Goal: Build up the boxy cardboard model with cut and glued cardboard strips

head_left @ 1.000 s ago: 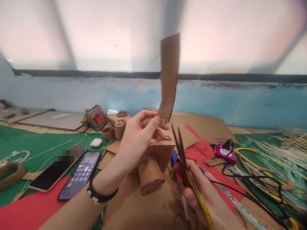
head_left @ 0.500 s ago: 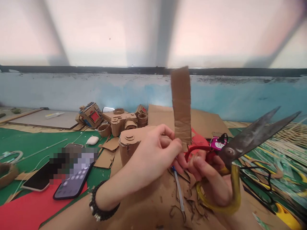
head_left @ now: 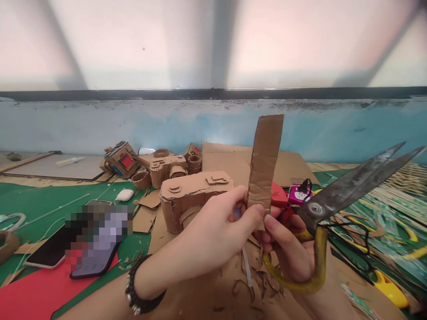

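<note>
My left hand [head_left: 230, 222], a dark beaded bracelet on its wrist, pinches the lower end of a brown cardboard strip [head_left: 266, 160] standing upright. My right hand [head_left: 290, 246] carries large metal scissors [head_left: 353, 182] whose yellow handle [head_left: 318, 262] loops around it; the blades point right, slightly parted. Its thumb and fingertips also press at the strip's bottom end, right beside the left fingers. Just behind my left hand stands a cardboard camera model [head_left: 196, 186] with a round lens, partly hidden by the hand.
More cardboard camera models [head_left: 168, 166] stand at the back. Two phones [head_left: 93, 258] lie at left near a white earbud case [head_left: 125, 194] and red paper [head_left: 30, 289]. Scraps [head_left: 256, 284] litter the cardboard sheet in front. Yellow-handled scissors [head_left: 390, 289] and sticks lie right.
The strip has moved slightly right and down and now leans right. My right fingertips have come up to its lower end, with the scissors still in that hand.
</note>
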Motion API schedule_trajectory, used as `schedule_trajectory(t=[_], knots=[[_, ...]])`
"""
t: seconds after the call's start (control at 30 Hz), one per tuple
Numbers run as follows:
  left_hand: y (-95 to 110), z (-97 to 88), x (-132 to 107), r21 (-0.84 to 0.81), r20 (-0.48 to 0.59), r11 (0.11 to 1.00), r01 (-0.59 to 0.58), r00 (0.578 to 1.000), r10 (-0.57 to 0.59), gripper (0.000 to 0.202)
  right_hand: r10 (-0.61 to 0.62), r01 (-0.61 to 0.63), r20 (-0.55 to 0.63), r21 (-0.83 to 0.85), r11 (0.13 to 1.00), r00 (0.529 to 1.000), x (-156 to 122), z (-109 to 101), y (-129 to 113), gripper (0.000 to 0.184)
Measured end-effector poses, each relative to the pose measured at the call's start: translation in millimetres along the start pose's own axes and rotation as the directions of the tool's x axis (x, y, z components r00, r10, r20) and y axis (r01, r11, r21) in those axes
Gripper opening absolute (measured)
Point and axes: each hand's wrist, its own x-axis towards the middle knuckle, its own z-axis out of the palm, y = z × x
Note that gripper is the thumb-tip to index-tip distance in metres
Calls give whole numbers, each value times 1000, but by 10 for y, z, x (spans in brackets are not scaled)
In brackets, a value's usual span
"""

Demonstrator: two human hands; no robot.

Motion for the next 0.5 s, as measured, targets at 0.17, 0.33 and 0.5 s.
schedule_trajectory(t=[0.17,0.33,0.5], knots=[[-25,-4,32,-146,107,982,123,988,-108,31,-83,81,-17,-72,994,996,-41,33,-22,47],[-35,13,42,-253,158,955,158,980,-120,30,-181,142,-133,-259,955,974,-41,-41,9,38],[36,38,36,-365,197,899,244,963,-181,27,-342,297,-75,-346,890,937,20,-241,117,33]])
